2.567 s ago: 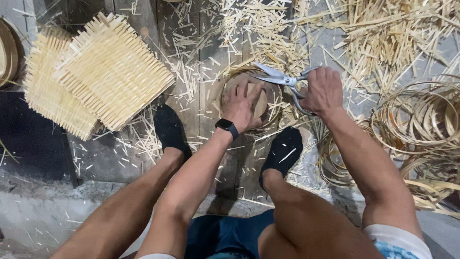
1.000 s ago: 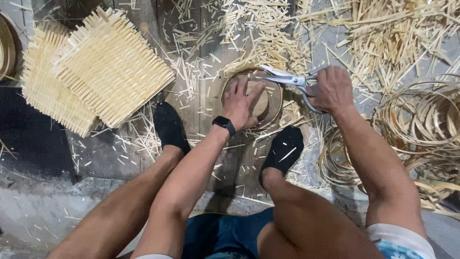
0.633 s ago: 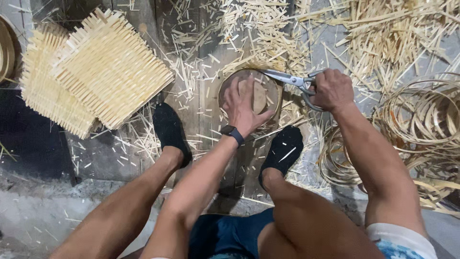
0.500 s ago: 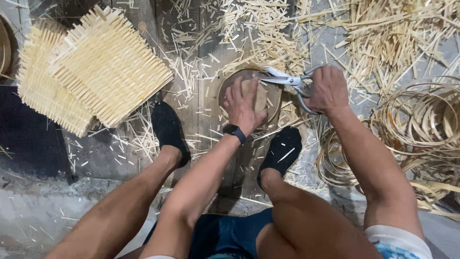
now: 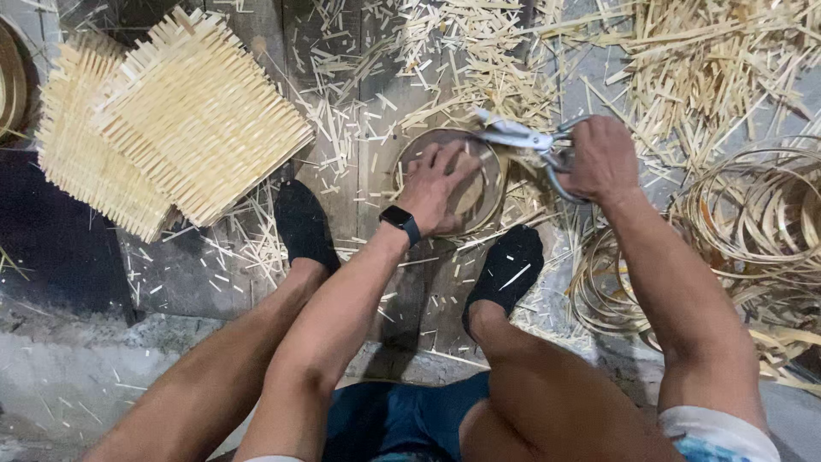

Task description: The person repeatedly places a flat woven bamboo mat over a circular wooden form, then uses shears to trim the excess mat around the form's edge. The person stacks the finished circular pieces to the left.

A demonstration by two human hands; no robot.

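Observation:
A small round woven bamboo tray (image 5: 487, 171) lies on the plank floor between my feet. My left hand (image 5: 436, 184), with a dark watch on the wrist, presses flat on its middle. My right hand (image 5: 599, 158) grips the handles of metal shears (image 5: 517, 137), whose blades reach over the tray's upper right rim. Cut bamboo slivers lie all around the tray.
Square woven bamboo mats (image 5: 171, 120) are stacked at the upper left. Coiled bamboo hoops (image 5: 753, 214) lie at the right, and a heap of bamboo strips (image 5: 710, 60) fills the upper right. My feet in black socks (image 5: 304, 224) rest either side of the tray.
The tray has been turned under my left hand while the shears opened and shut along its upper right rim. My left hand has shifted from the tray's right side to its middle.

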